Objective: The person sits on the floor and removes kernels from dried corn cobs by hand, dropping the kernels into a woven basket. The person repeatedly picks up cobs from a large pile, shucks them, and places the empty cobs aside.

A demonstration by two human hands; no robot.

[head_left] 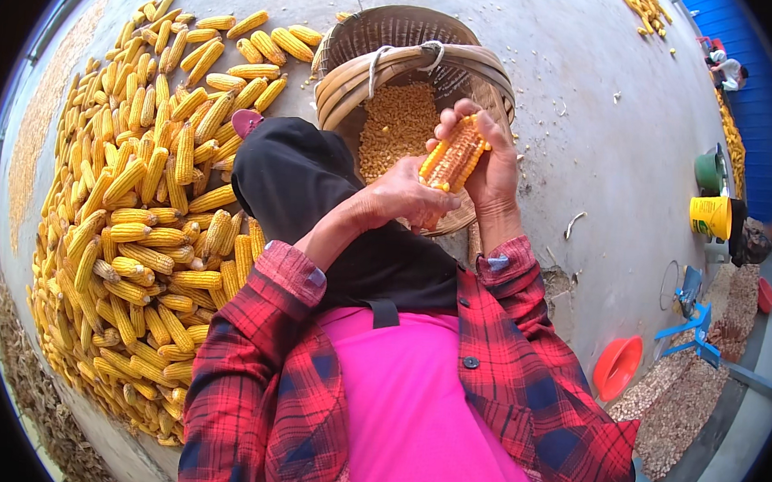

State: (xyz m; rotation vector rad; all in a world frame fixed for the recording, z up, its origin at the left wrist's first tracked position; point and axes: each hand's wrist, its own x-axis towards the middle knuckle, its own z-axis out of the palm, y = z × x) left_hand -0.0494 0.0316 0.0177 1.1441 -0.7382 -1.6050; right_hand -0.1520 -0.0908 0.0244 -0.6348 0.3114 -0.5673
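Note:
A partly shelled corn cob [454, 155] is held between my two hands above a woven basket. Bare reddish rows show along its middle, with yellow kernels left at the sides and the lower end. My left hand [400, 193] grips the lower end, its thumb on the kernels. Fingers of my right hand [490, 163] wrap round the cob's upper part from the right. Below them, the bamboo basket [417, 69] with its bent handle and white ties holds loose yellow kernels [398, 122]. My hands hide part of its near side.
A large heap of corn cobs [153, 227] lies to the left, reaching close to my leg. On the right are a red basin [617, 367], a blue metal stand [694, 333], a yellow bucket [711, 217] and a green bucket [709, 172]. Another person [729, 71] is far right.

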